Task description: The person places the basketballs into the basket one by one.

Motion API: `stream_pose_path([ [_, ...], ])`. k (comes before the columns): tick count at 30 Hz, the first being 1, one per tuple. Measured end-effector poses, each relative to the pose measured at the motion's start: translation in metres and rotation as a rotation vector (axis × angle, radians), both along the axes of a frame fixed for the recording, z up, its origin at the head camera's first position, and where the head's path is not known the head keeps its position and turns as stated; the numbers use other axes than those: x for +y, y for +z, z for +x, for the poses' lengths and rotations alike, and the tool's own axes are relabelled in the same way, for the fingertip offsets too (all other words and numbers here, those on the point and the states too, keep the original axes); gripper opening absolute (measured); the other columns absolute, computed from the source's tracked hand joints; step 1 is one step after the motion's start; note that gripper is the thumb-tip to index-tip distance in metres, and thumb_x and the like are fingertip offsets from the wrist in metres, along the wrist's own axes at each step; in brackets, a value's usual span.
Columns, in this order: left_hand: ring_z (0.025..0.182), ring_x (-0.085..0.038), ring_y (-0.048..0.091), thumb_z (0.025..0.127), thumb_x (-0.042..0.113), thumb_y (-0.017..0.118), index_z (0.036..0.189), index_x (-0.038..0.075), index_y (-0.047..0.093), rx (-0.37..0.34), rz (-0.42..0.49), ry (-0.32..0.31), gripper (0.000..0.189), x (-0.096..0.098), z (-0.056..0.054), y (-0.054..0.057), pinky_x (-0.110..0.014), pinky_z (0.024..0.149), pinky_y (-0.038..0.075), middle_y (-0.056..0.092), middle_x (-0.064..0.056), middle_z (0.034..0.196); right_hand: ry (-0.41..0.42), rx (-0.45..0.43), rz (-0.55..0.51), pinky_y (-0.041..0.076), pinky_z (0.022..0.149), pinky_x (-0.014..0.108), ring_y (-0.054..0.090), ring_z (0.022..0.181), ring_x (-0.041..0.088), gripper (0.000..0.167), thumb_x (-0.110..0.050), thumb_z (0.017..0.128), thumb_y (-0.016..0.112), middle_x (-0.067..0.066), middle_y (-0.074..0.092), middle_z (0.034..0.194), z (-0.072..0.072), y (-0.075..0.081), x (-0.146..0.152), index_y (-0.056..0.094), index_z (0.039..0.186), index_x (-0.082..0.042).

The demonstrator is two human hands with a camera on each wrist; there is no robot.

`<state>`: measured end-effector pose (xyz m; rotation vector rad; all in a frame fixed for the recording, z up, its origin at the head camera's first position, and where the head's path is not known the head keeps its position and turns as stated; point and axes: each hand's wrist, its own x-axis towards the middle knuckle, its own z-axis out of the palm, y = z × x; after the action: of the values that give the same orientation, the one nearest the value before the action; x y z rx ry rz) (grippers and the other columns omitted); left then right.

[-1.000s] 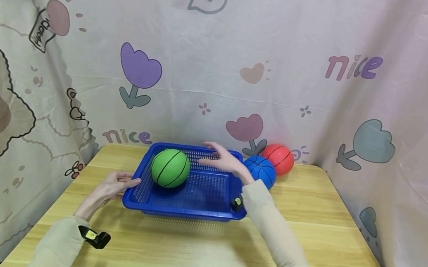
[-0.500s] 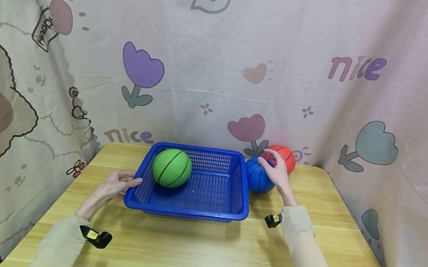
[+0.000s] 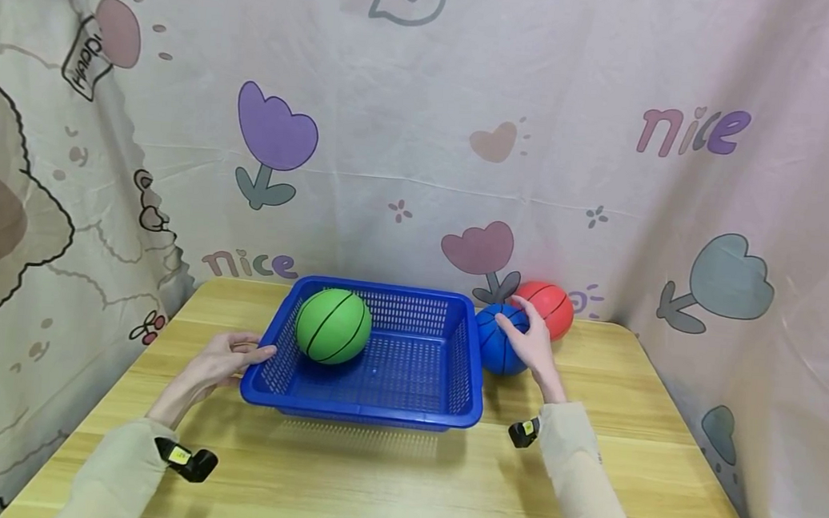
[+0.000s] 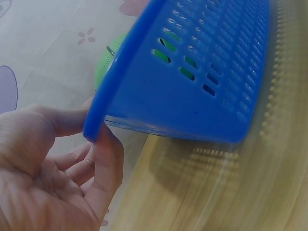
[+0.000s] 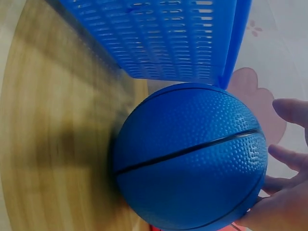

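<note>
A blue plastic basket (image 3: 403,415) with slotted walls holds a green toy basketball (image 3: 333,326) at its left end. My left hand (image 3: 219,362) pinches the basket's left rim, thumb over the edge and index finger beneath it, as the left wrist view shows. Beside the basket's right wall sits a blue toy basketball (image 5: 187,159) on the table. My right hand (image 3: 533,343) reaches over its upper right side with fingers spread and slightly bent. In the right wrist view the thumb stands apart from the ball, and the fingertips are right at its surface.
A red toy basketball (image 3: 546,308) sits behind the blue one, near the back edge of the wooden table (image 3: 369,489). A printed curtain (image 3: 395,129) hangs close behind the table and along both sides.
My right hand has moved from above the basket rightward to the blue basketball and settled closer onto it. My left hand has stayed at the basket's rim.
</note>
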<state>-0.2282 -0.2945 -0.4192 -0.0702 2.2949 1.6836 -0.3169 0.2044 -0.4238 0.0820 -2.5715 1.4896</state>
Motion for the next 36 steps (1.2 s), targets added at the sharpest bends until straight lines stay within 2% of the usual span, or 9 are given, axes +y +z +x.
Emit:
stream_pose_path([
  [8,0.085,-0.011,0.073,0.101,0.029,0.061,0.150,-0.014,0.027,-0.010,0.007,0.006,0.074,0.001,0.000,0.001,-0.033,0.077,0.063,0.071,-0.004,0.111,-0.006,-0.010,0.032,0.027,0.119,0.066,0.034,0.145,0.041,0.063,-0.034,0.098,0.062,0.020,0.038,0.157,0.000,-0.002,-0.001,0.039,0.152,-0.011],
  [18,0.086,-0.011,0.073,0.102,0.029,0.061,0.150,-0.014,0.026,-0.011,0.015,0.004,0.073,0.001,0.000,0.001,-0.033,0.077,0.063,0.071,-0.005,0.112,-0.045,0.007,0.105,0.027,0.118,0.068,0.032,0.142,0.045,0.064,-0.035,0.098,0.062,0.026,0.035,0.154,-0.001,-0.007,0.001,0.039,0.152,-0.010],
  [27,0.087,-0.012,0.073,0.101,0.029,0.061,0.149,-0.015,0.027,-0.006,0.016,0.005,0.073,0.000,0.000,0.000,-0.033,0.077,0.063,0.071,-0.004,0.111,-0.114,0.057,0.137,0.026,0.116,0.064,0.027,0.139,0.046,0.067,-0.037,0.093,0.069,0.029,0.032,0.147,0.004,-0.015,0.003,0.045,0.148,-0.008],
  [36,0.088,-0.013,0.072,0.101,0.030,0.062,0.149,-0.015,0.027,-0.009,0.001,0.008,0.074,0.000,0.000,0.001,-0.033,0.077,0.063,0.070,-0.012,0.118,-0.158,0.018,0.135,0.030,0.113,0.066,0.021,0.137,0.042,0.080,-0.046,0.090,0.070,0.023,0.027,0.141,0.013,-0.018,0.008,0.039,0.153,-0.008],
])
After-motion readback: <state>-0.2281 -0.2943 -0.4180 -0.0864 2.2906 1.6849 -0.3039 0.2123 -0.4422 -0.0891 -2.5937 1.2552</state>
